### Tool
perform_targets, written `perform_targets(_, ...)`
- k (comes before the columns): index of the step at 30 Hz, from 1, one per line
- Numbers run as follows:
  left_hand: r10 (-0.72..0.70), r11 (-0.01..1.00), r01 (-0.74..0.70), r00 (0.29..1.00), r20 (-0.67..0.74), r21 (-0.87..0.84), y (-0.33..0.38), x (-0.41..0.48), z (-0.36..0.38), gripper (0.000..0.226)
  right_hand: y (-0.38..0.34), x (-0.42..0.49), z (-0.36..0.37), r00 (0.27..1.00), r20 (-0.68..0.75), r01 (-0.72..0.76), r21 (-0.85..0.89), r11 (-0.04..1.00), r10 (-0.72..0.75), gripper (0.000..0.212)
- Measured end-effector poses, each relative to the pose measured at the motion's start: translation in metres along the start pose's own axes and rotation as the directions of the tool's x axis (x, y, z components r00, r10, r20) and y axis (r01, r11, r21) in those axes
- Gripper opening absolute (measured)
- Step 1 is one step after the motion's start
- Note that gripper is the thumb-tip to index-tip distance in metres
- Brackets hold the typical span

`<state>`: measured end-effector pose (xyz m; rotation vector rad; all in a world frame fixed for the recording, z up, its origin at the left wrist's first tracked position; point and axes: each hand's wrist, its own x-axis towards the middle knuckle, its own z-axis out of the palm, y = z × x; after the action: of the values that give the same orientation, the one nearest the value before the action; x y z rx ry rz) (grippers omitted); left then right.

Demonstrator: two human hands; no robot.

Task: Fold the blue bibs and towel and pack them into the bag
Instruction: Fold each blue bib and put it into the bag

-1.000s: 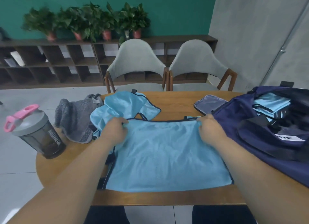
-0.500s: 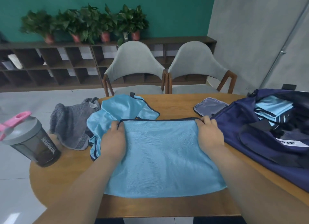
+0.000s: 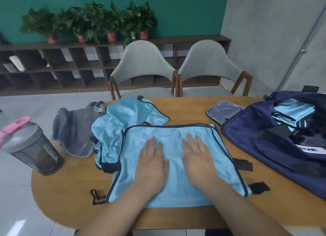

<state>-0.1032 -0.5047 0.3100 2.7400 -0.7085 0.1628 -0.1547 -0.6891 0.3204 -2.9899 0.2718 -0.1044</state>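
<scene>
Light-blue fabric with dark navy trim fills the centre of the frame: a folded bib (image 3: 176, 165) lies flat on the wooden table (image 3: 70, 191), its black straps poking out at the lower left and along the right edge. Both hands rest on it, palms down and fingers spread flat, gripping nothing. The left hand (image 3: 151, 165) presses just left of the middle of the cloth, and the right hand (image 3: 197, 158) lies just beside it to the right; the two are close but not touching.

A second blue bib (image 3: 123, 119), crumpled and unfolded, sits just above and to the left of the flat one, partly tucked under its upper left corner. Left of that, a grey towel (image 3: 75, 130) lies bunched in a heap, touching the crumpled bib. At the far left edge of the frame stands a dark shaker bottle (image 3: 33, 147) with a grey lid and pink flip cap.

On the right side of the frame a navy bag (image 3: 261, 138) lies open on the table, with folded blue bibs (image 3: 292, 112) already inside its mouth. A small grey mesh pouch (image 3: 224, 110) rests just beside the bag's upper left corner. Two grey chairs (image 3: 144, 66) stand behind the table, and potted plants (image 3: 91, 22) line a shelf at the upper left.
</scene>
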Motion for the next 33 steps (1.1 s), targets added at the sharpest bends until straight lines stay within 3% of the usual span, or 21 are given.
perform_targets(3, -0.109, 0.991, 0.100, 0.989, 0.101, 0.083, -0.002, -0.009, 0.008, 0.082, 0.003, -0.007, 0.009, 0.997, 0.073, -0.034, 0.042, 0.999, 0.031, 0.079)
perform_targets(8, -0.180, 0.978, 0.164, 0.976, 0.126, 0.127, -0.047, -0.014, -0.017, 0.085, 0.043, -0.007, 0.004, 0.992, 0.040, -0.118, 0.022, 0.993, 0.117, 0.071)
perform_targets(12, -0.132, 0.987, 0.117, 0.982, 0.138, 0.110, -0.063, -0.021, -0.025, 0.084, 0.059, -0.012, -0.001, 0.987, 0.023, -0.160, 0.006, 0.987, 0.160, 0.070)
perform_targets(18, -0.044, 0.998, 0.042, 0.998, -0.034, -0.053, -0.048, -0.040, -0.036, 0.067, 0.039, -0.028, -0.011, 0.986, -0.120, -0.122, -0.029, 0.992, 0.118, 0.073)
perform_targets(23, -0.045, 0.995, 0.031, 0.986, 0.162, 0.090, -0.043, -0.068, -0.032, 0.072, 0.008, -0.068, 0.003, 0.996, 0.020, 0.084, 0.070, 0.994, -0.086, 0.084)
perform_targets(33, -0.004, 0.989, -0.023, 0.982, 0.187, 0.144, -0.066, -0.069, -0.036, 0.076, 0.059, -0.081, -0.006, 0.996, 0.022, -0.084, 0.012, 0.996, 0.084, 0.081)
